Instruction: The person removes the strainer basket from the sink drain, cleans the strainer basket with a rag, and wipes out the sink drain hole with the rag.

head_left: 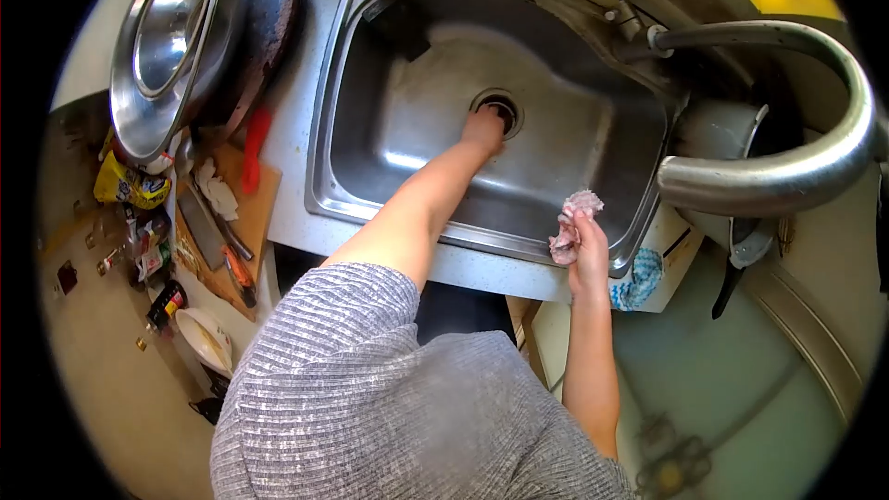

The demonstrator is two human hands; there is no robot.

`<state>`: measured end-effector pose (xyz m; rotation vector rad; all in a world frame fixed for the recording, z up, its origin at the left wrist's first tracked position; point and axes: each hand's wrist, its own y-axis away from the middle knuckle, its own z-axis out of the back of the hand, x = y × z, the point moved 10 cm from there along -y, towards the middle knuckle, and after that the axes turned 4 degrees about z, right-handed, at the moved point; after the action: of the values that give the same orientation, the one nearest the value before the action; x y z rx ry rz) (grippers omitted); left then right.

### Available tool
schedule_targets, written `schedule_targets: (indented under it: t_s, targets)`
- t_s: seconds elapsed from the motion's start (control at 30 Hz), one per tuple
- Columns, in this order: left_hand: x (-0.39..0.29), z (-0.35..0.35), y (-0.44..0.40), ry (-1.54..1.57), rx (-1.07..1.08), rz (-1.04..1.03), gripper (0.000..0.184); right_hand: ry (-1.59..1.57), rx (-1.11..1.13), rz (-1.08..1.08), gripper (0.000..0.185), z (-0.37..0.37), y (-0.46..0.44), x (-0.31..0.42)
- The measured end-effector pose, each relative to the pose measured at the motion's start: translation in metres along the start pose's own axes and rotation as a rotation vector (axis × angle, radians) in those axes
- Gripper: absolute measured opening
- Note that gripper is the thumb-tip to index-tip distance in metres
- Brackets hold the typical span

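My left hand reaches down into the sink, its fingers at the round drain. The fingertips are inside the dark drain opening, so I cannot see whether they grip anything. My right hand is closed around a crumpled pinkish cloth above the sink's front right rim. A blue and white cloth lies on the counter just right of that hand.
A curved metal faucet arches in from the right. Steel bowls and a dark pan stand at the left. Below them, a cutting board bears a cleaver and an orange-handled tool.
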<state>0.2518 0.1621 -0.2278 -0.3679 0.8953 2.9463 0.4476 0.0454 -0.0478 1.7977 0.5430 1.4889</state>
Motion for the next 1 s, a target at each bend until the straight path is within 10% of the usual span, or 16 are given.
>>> schedule_targets:
  t_s: [0.8,1.0]
  targets:
    - [-0.010,-0.004,-0.004,-0.201,-0.362,-0.097,0.022,-0.012,-0.093,0.189,0.040,0.003,0.033,0.002]
    - [0.035,0.044,0.036,0.713,-0.254,0.211,0.023,0.017,-0.018,0.126,0.026,0.005,0.040,0.009]
